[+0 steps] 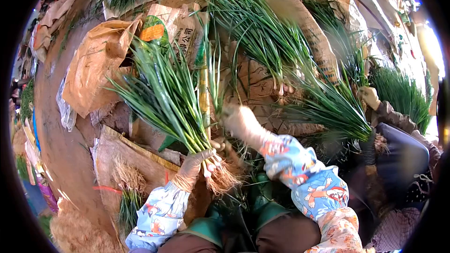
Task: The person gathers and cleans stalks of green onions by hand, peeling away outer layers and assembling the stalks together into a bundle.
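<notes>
- Head view: the left hand (193,165) has its fingers closed around the stems of a bunch of green onions (164,91), just above the roots; its palm is hidden.
- Right of the bunch, the right hand (239,121) is blurred; thin green stalks rise beside it, but whether it grips them or how far its fingers are open I cannot tell.
- Beyond the bunch, a printed sack (187,37) is partly covered by its leaves.
- Well right of the bunch, another person's hand (369,97) is partly in view, the body cut off by the lens's dark edge.
- Left of the bunch, an orange-brown sack (96,63) lies crumpled on brown, dirty ground (63,126).
- Around the bunch, sacks and more greens (260,26) spread outward; far edges are too warped to make out.
</notes>
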`<state>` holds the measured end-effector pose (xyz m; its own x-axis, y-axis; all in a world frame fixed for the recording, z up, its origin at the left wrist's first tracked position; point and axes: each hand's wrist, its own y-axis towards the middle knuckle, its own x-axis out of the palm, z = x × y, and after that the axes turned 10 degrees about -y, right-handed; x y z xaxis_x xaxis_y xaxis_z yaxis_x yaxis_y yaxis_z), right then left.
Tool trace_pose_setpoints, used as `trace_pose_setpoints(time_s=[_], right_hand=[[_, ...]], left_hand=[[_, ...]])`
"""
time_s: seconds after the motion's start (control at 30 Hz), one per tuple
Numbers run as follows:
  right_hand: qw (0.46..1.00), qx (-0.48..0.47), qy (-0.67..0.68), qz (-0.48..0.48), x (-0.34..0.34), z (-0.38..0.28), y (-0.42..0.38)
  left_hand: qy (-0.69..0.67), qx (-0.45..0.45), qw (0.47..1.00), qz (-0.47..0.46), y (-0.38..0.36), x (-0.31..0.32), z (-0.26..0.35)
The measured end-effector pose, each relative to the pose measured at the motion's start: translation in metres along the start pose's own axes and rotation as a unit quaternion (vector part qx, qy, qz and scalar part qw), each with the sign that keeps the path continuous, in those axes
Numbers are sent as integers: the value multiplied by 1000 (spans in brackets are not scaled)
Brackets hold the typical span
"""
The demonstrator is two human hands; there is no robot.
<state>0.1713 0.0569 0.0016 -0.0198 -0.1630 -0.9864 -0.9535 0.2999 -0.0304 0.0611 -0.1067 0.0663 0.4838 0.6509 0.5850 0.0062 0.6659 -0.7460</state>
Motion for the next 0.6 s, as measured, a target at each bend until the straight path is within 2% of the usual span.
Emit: trace_pose_setpoints(time_s=[0.03,0.07,0.1,0.17,0.2,0.23,0.27,0.3,0.33,0.37,0.43,0.47,0.5,0.57,0.6], right_hand=[[985,34,153,68,-19,-17,-9],[969,139,202,19,-35,-35,-11],[938,241,248,-29,-42,-46,-10],[920,271,276,54,-21,-37,-18],[904,338,261,-19,-7,-22,-21],[754,423,501,-47,43,9,-37],[930,230,190,-215,32,25,-41],[959,-1,-165,-229,19,40,-44],[984,-104,-45,-138,41,48,-58],[979,3,5,-205,15,38,-42],[923,241,79,-291,-36,18,-10],[944,264,32,-197,-28,24,6],[953,285,-15,-100,-14,34,16],[948,282,-36,-142,21,62,31],[955,243,-100,-136,23,68,29]], left_hand=[[-15,-25,1000,10,3,0,-2],[-19,-63,998,15,5,-1,-3],[3,-57,998,2,4,-4,-4],[-24,45,999,-16,-1,13,-6],[-47,47,993,-100,3,0,-2],[-97,63,986,-123,-9,13,6],[-106,78,982,-132,-15,15,11],[-115,92,979,-139,-22,16,16],[-88,103,987,-89,-29,23,23],[-11,-20,998,-60,-27,2,33],[-50,19,997,-53,-10,-5,19],[-77,14,995,-59,-5,-5,16],[-130,-17,991,-27,-8,2,12],[-108,-12,989,-95,9,-23,-2],[-74,-12,991,-107,1,-13,5]])
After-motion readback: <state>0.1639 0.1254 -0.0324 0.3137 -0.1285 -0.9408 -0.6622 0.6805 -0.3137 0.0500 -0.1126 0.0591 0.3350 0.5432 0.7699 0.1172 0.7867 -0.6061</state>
